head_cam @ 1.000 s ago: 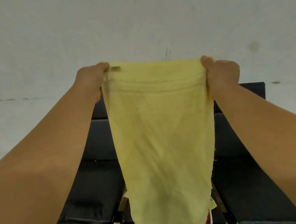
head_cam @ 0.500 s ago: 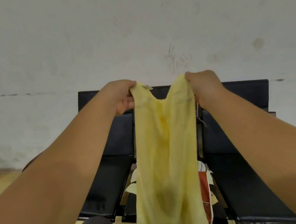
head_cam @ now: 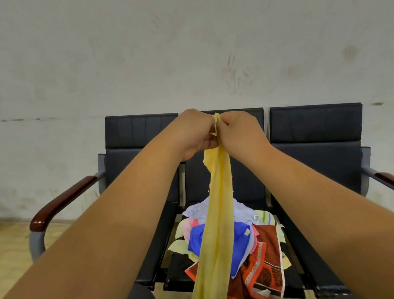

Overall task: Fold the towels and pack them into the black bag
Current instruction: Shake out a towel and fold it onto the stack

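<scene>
Both arms are reaching forward at chest height, and the left hand (head_cam: pixel 196 133) and the right hand (head_cam: pixel 239 129) are meeting knuckle to knuckle in front of the middle seat. Each hand's grip is closing tight on the top edge of the yellow towel (head_cam: pixel 216 229), the two held corners pressing together between the hands. The towel is hanging straight down from them as a narrow doubled strip, widening slightly toward the bottom edge of the view, where its lower end is running out of sight. Behind the hanging strip, a loose pile of towels (head_cam: pixel 251 236) is lying on the middle seat of the black bench (head_cam: pixel 315 127): a pale lilac one at the back, a blue one in the centre, a red patterned one at the front right, with pale green and striped edges peeking out at the sides. The bench is standing against a scuffed white wall (head_cam: pixel 138 60), with dark wooden armrests at either end.
</scene>
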`<move>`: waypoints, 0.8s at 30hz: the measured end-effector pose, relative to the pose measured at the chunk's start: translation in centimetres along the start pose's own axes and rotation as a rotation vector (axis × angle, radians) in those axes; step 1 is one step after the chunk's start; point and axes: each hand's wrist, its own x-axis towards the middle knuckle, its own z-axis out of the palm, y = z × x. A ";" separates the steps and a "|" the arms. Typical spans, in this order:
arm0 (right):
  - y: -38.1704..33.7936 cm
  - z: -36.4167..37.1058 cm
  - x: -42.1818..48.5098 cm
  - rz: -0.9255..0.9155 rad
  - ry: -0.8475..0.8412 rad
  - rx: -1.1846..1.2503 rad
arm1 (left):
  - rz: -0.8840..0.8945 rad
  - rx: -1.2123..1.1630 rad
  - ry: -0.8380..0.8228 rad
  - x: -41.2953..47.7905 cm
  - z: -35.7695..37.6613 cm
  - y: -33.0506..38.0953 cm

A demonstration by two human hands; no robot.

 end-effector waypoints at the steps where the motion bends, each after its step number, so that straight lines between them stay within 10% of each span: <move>1: 0.1 0.2 -0.1 -0.026 -0.020 -0.011 | -0.002 0.005 0.007 0.2 -0.2 0.0; 16: 0.5 -0.3 1.2 0.169 0.007 0.591 | 0.007 -0.032 0.204 2.5 -3.7 -3.5; 24: 1.9 -2.2 3.3 0.285 0.022 0.882 | -0.239 -0.583 -0.322 1.1 -5.5 -6.5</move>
